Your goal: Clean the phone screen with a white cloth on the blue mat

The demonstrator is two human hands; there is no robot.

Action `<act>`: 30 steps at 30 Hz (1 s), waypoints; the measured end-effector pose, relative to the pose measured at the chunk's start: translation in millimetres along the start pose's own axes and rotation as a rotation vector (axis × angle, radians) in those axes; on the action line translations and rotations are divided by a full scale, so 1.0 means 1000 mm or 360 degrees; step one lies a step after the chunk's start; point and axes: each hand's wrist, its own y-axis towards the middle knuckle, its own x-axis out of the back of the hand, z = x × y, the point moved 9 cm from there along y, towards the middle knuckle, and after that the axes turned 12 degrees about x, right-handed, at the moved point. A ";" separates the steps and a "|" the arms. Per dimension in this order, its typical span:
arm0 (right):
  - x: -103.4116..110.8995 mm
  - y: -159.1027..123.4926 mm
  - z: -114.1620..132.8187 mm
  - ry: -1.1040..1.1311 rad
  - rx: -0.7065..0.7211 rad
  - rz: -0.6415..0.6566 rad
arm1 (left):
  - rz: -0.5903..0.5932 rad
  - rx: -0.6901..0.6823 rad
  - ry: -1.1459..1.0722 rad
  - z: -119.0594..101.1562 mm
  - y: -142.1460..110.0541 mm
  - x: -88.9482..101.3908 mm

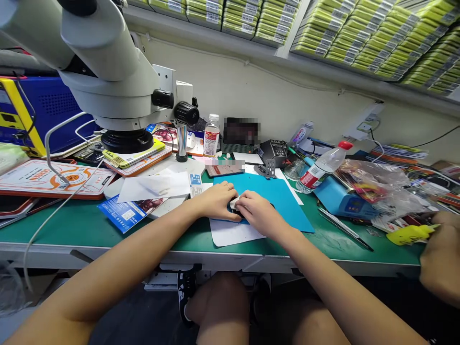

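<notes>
My right hand (pixel 257 211) pinches a small white wad (pixel 234 203), like folded tissue or cloth, and presses it on a dark flat object (pixel 238 214). This object looks like a phone, but my hands cover most of it. With the fingers along its far side and the thumb on the near side, my left hand (pixel 220 200) holds it from the left. Beneath it lies a blue mat (pixel 287 206), with a white sheet (pixel 230 235) sticking out at the front. Just beyond my hands is a phone-sized flat item (pixel 224 168).
A microscope (pixel 108 96) overhangs the left side. Tweezers (pixel 345 229) lie right of the mat, near a red-capped bottle (pixel 319 170). Another person's hand (pixel 442 258) is at the far right by a yellow squeeze bottle (pixel 409 235). A clear bottle (pixel 211 136) stands behind.
</notes>
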 end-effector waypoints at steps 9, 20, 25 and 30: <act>0.009 -0.015 -0.021 -0.0038 -0.0079 0.0168 | 0.0065 0.0070 -0.0036 0.004 0.000 -0.003; 0.032 -0.075 -0.055 -0.0109 -0.0248 0.0083 | 0.0106 0.0104 -0.0087 0.004 -0.001 -0.002; 0.036 -0.089 -0.064 -0.0105 -0.0308 0.0011 | 0.0109 0.0094 -0.0116 0.004 -0.001 -0.003; 0.039 -0.106 -0.074 -0.0086 -0.0358 -0.0100 | 0.0138 0.0114 -0.0123 0.005 -0.001 -0.004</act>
